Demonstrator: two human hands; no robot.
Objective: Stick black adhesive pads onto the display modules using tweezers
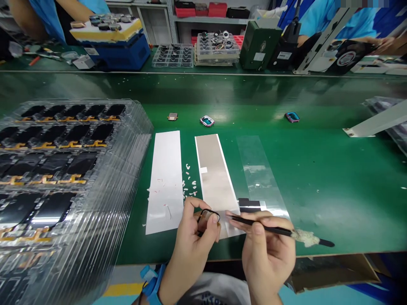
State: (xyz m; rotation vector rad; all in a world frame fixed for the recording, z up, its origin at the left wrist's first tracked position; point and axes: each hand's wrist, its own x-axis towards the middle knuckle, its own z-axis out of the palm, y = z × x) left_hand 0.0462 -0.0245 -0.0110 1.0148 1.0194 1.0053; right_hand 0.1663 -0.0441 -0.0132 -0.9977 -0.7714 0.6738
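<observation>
My left hand (194,243) pinches a small watch screen (207,214) with a black rim between thumb and fingers. In my right hand (270,252) is a pair of black tweezers (280,230), tips pointing left, a short gap from the screen. Whitish wrapping covers part of their rear end. Beneath both hands lies a grey-beige strip sheet (213,169) with white edges. To its left is a white sheet (165,178) with small scraps beside it. A transparent film strip (260,169) lies on the right, with a black strip (249,205) near its lower end.
Tall stacked clear trays (127,178) of black screens fill the left. Two small watch cases (207,121) and a small square part (172,116) lie farther back. A white metal bracket (375,118) stands at right. Other people sit beyond the bench's raised ledge (190,87).
</observation>
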